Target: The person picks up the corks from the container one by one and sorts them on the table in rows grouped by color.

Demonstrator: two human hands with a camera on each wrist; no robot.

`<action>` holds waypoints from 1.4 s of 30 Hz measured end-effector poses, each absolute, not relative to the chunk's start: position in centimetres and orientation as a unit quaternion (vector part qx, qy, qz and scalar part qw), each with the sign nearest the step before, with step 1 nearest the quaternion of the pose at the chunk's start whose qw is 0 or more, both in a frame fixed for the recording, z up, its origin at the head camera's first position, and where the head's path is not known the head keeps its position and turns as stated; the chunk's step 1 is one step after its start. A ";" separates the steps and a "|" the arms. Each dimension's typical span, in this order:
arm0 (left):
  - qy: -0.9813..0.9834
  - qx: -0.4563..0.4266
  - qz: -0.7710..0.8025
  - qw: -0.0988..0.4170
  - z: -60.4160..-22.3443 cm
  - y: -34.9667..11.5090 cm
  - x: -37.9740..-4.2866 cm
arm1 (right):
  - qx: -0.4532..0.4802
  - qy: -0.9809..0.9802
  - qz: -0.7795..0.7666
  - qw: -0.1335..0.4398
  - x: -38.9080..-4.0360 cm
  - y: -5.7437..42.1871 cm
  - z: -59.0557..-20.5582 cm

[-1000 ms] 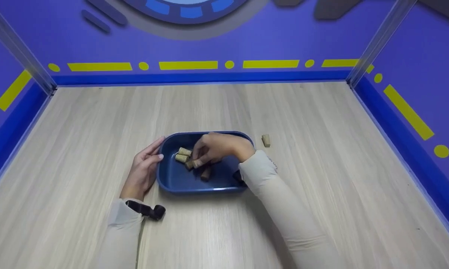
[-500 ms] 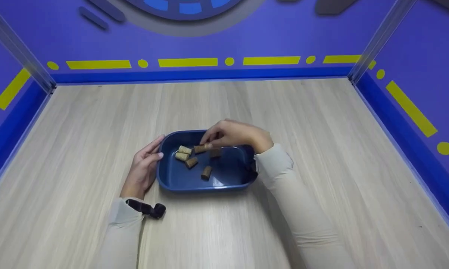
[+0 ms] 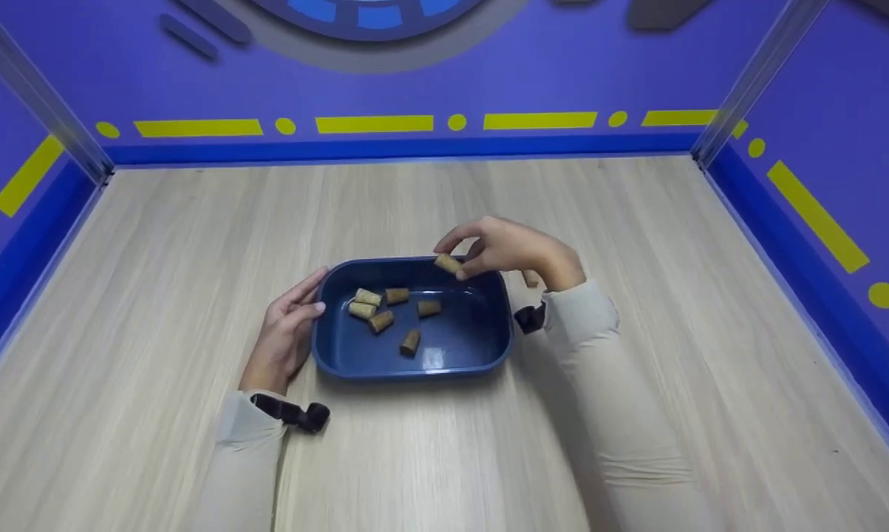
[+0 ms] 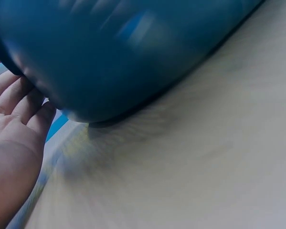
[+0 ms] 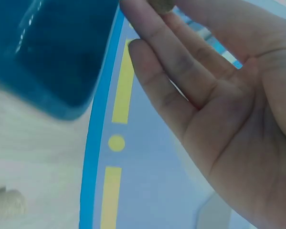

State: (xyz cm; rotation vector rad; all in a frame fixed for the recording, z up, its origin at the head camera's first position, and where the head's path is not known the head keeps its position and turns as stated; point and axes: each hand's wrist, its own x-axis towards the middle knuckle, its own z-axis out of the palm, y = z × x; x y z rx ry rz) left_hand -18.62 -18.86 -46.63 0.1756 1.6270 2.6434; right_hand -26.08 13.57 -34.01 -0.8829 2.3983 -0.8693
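A dark blue rectangular container (image 3: pixel 414 375) stands on the table with several cork stoppers in it, such as a pale cork (image 3: pixel 368 297) at the left and a darker cork (image 3: pixel 410 343) near the front. My left hand (image 3: pixel 285 332) holds the container's left side, thumb at the rim and fingers along the outer wall; the left wrist view shows these fingers (image 4: pixel 18 98) beside the wall. Over the far right rim, my right hand (image 3: pixel 507 247) pinches a cork stopper (image 3: pixel 448 263) between thumb and fingers. In the right wrist view that cork (image 5: pixel 161 5) is mostly cut off.
Another cork stopper (image 3: pixel 530 278) lies on the table right of the container, partly hidden behind my right wrist; the right wrist view also shows a cork (image 5: pixel 8 205) on the table. Purple-blue panels (image 3: pixel 385 96) with yellow marks enclose the wooden tabletop (image 3: pixel 193 244).
My right hand has risen from among the corks inside the container and moved back and right to the far rim, a cork in its fingers. My left hand has stayed put.
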 end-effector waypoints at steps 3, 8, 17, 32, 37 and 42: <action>0.515 0.058 0.855 0.020 -46.5 -18.9 -18.6 | -0.300 0.873 -0.320 0.213 -26.2 14.5 -34.1; 0.511 0.063 0.857 0.025 -46.5 -18.9 -18.6 | -0.274 0.879 -0.339 0.195 -26.3 16.4 -34.8; 0.515 0.060 0.855 0.028 -46.4 -18.9 -18.7 | -0.221 0.887 -0.377 0.148 -26.5 19.9 -36.7; 0.504 0.050 0.861 0.030 -46.3 -18.7 -18.6 | -0.139 0.888 -0.414 0.143 -26.2 24.8 -40.4; 0.507 0.045 0.860 0.027 -46.4 -18.7 -18.5 | -0.131 0.883 -0.428 0.144 -26.2 25.8 -41.4; 0.511 0.046 0.858 0.032 -46.3 -18.7 -18.5 | -0.122 0.893 -0.413 0.130 -26.3 26.2 -41.9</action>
